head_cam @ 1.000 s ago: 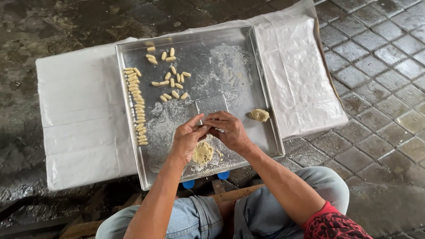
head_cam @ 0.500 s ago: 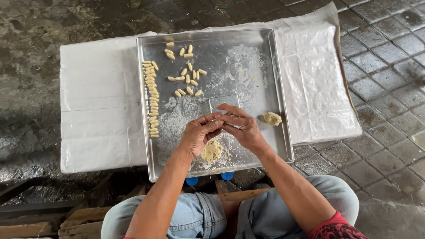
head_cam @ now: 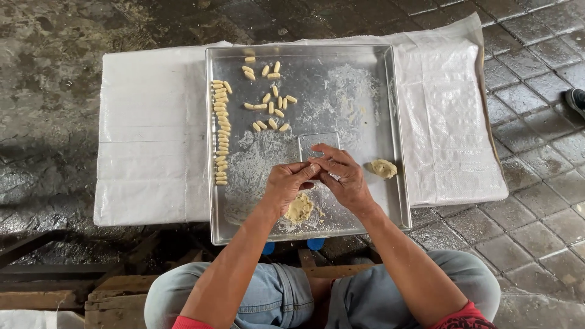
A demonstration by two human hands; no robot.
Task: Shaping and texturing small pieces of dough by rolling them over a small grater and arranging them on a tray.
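1. Over the near part of the metal tray [head_cam: 390, 122], the person's two hands met, fingertips touching.
2. The left hand [head_cam: 286, 186] had its fingers curled together, and the right hand [head_cam: 344, 176] had its fingers bent in toward them. They seemed to pinch something small between them, but it was hidden, so one could not tell what it was.
3. A flat lump of dough [head_cam: 300, 208] lay on the tray just under the left hand.
4. A smaller lump of dough [head_cam: 384, 168] sat near the tray's right edge, beside the right hand.
5. A clear square piece [head_cam: 318, 143] lay on the tray just past the fingertips.
6. Many little dough rolls [head_cam: 220, 131] stood in a long row along the left side of the tray.
7. More loose rolls [head_cam: 271, 100] lay scattered at the far left part.
8. White flour dust [head_cam: 347, 97] covered the middle of the tray.
9. The tray rested on a surface covered with a white sack cloth [head_cam: 152, 134].
10. Wet grey paving stones [head_cam: 536, 152] lay around it, and the person wore blue jeans [head_cam: 274, 298].
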